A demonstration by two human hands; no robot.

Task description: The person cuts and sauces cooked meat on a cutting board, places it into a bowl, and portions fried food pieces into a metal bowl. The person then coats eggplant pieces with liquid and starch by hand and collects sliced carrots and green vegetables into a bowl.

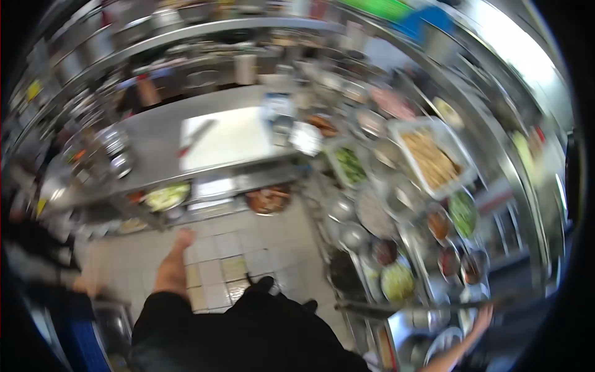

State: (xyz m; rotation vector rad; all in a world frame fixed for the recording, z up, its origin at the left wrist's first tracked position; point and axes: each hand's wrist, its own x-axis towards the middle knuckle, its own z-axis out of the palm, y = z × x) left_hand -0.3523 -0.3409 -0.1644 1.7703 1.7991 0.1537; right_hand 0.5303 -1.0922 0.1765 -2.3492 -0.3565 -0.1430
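Reaches to the right with the right grip (pixel 483 317), close to a long bar (pixel 427 305) and near a metal bowl (pixel 444 345); cannot tell, through blur, how far open or whether holding anything. Holds the left grip (pixel 184 236) out over the tiled floor (pixel 226 248), with no object visible in it; cannot tell how far open. Beyond the bar, shows pale yellow food (pixel 398 283), then a white tub (pixel 469 162). Farther left, shows a knife (pixel 199 135) on a white board (pixel 238 139), atop the metal surface (pixel 152 133).

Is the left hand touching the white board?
Apart. The head view shows the counter edge between the left hand and the white board.
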